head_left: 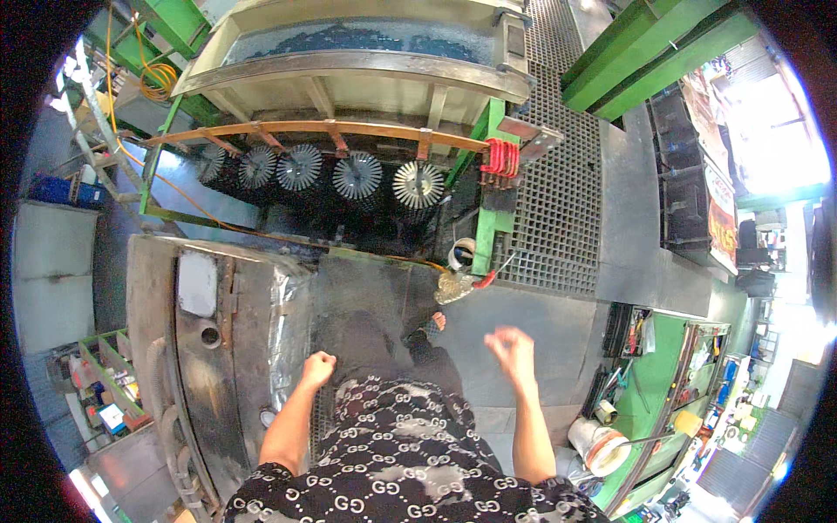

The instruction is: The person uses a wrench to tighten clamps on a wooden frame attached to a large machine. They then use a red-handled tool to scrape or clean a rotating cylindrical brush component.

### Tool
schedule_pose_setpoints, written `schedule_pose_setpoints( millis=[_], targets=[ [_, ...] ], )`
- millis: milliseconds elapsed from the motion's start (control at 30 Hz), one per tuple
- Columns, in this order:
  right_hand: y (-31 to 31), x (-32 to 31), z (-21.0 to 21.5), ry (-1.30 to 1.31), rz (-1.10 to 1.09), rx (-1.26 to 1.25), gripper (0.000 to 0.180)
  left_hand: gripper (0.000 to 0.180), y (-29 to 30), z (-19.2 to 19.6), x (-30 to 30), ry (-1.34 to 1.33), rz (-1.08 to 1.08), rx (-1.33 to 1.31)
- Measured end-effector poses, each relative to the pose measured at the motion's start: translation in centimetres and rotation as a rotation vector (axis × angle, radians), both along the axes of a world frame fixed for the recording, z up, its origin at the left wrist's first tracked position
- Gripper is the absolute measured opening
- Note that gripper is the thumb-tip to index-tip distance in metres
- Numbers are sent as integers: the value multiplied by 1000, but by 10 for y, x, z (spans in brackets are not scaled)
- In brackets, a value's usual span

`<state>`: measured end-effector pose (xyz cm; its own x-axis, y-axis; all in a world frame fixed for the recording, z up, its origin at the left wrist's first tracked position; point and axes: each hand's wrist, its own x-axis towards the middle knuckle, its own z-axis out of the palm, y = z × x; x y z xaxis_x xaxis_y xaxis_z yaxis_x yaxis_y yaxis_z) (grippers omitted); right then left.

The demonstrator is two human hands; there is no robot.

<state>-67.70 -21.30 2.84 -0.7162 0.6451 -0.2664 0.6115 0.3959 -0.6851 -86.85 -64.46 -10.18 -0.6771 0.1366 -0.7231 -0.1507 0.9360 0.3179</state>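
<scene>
My left hand (319, 370) is curled into a loose fist, with nothing visible in it. It hangs over the dark floor, nearest to a worn metal cabinet (248, 349) on the left. My right hand (513, 351) is raised over the grey floor, slightly blurred, its fingers loosely bent and apart and nothing seen between them. Neither hand touches anything. Ahead of my shoe (432, 326) sit a white bucket (461, 253) and a crumpled pale bag or cloth (454, 287).
Beyond is a long tank (305, 91) holding bluish liquid. Several finned metal discs (357, 175) hang from a copper-coloured bar (292, 129), with red clamps (501, 159) at its right end. Grating (558, 209) lies to the right. A green bench (649, 383) and a bucket (598, 446) stand nearer right.
</scene>
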Motion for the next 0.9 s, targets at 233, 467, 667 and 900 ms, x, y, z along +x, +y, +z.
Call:
schedule_pose_setpoints(
  millis=[233, 467, 667, 900],
  targets=[
    [141, -245, 110, 554, -133, 296, 23, 18, 124, 26, -104, -63, 129, 370],
    [255, -381, 50, 295, -23, 684, 30, 28, 236, -84, -214, -105, -23, 439],
    [297, -391, -9, 143, -118, 744, 31, 47, 370, -120, -317, -276, -146, 411],
    [311, -382, -5, 147, -138, 471, 38, 56, 461, -269, -336, 359, -139, 630]
  ],
)
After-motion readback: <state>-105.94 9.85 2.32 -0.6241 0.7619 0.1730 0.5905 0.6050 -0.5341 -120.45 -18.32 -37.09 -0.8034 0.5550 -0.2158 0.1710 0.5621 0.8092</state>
